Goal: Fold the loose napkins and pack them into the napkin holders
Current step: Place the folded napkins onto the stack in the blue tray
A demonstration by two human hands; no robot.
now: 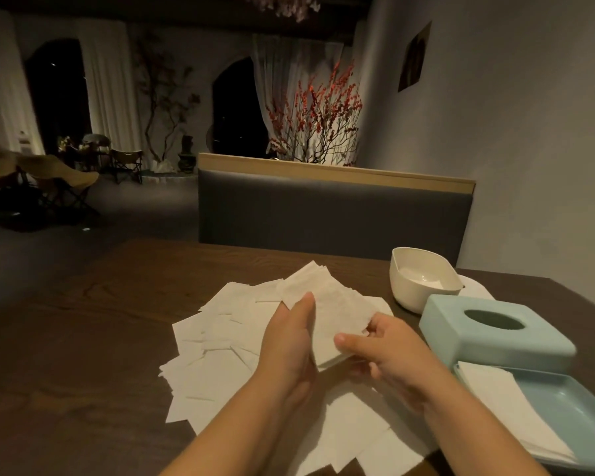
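Loose white paper napkins (220, 341) fanned left of pale blue plastic holder lid (495, 333); small stack (327, 314) lifted; blue tray (571, 413) holds folded napkins.

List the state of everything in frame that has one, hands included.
Left hand: fingers straight, pressed flat against the held napkin stack.
Right hand: pinching the stack's right edge.
Held napkin stack: lifted above the pile.
Loose napkins: scattered flat on the table.
Blue holder lid: off, resting on the table.
Blue holder tray: open, napkins inside.
White holder: open, nearly empty.
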